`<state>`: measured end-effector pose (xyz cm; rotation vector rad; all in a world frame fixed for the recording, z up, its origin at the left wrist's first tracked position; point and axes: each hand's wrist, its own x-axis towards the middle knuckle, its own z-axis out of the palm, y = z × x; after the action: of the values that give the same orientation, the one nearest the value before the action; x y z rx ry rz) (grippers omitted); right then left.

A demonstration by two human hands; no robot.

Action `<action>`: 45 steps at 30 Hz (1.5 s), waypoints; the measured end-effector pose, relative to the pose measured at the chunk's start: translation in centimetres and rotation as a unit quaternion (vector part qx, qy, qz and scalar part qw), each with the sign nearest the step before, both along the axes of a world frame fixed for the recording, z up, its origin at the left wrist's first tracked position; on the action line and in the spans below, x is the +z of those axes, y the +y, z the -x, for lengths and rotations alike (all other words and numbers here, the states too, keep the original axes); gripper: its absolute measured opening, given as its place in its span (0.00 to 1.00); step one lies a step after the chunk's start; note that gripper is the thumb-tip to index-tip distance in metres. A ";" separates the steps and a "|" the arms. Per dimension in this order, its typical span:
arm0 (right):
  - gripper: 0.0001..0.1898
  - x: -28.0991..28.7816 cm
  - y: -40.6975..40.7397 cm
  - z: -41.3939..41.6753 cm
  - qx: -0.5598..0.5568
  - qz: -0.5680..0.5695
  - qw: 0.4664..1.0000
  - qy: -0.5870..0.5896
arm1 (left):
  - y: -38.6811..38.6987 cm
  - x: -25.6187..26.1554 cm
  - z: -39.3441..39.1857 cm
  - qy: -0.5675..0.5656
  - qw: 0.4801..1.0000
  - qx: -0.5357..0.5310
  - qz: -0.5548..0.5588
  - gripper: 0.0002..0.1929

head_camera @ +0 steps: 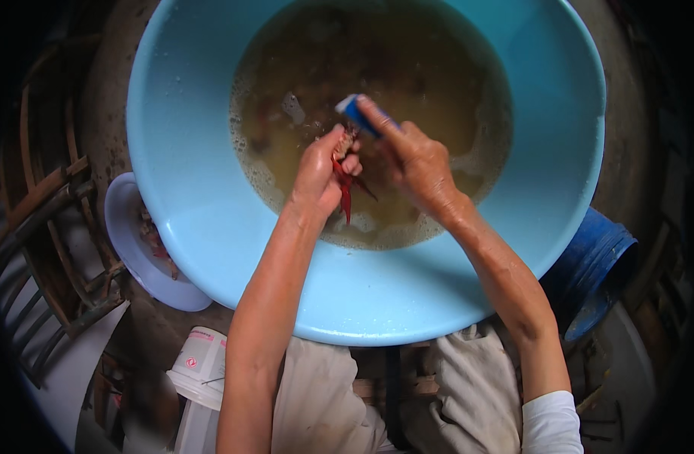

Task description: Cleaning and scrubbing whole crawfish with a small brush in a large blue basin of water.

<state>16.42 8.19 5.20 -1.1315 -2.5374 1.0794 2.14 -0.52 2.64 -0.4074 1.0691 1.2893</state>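
A large light-blue plastic basin [381, 306] holds murky, foamy water [438, 102] with dark shapes below the surface. Over the water, my left hand [324, 170] grips a crayfish [345, 147], its red claws [346, 193] hanging down past my fingers. Just to the right, my right hand [421, 159] is closed on a blue brush [359, 113] with pale bristles, slightly blurred. The brush's tip lies just above the crayfish; whether they touch cannot be told.
Left of the basin stands a pale lavender basin [120, 227] with some crayfish in it. A bamboo chair [46, 198] is at the far left. White plastic buckets [199, 363] stand at lower left, and a blue container [597, 267] lies at right.
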 end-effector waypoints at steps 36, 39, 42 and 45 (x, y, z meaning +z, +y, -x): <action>0.35 0.6 -0.6 0.1 0.011 0.043 0.998 -0.041 | -0.1 0.0 0.9 0.029 0.999 -0.020 0.014 0.15; 0.32 -1.2 2.0 -1.0 -0.074 0.006 0.997 0.008 | 0.4 0.6 0.8 0.020 0.998 -0.053 -0.011 0.16; 0.32 -1.8 2.7 -1.2 -0.125 0.063 0.989 -0.054 | 0.4 0.6 0.7 0.022 0.999 -0.046 -0.017 0.17; 0.32 -3.0 1.8 -1.5 -0.149 0.110 0.979 -0.081 | 0.3 -0.1 0.4 0.027 0.999 -0.041 -0.020 0.15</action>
<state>17.88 9.98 2.25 -1.6565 -2.2973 1.2528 1.76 -0.26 2.51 -0.2982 1.0921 1.2532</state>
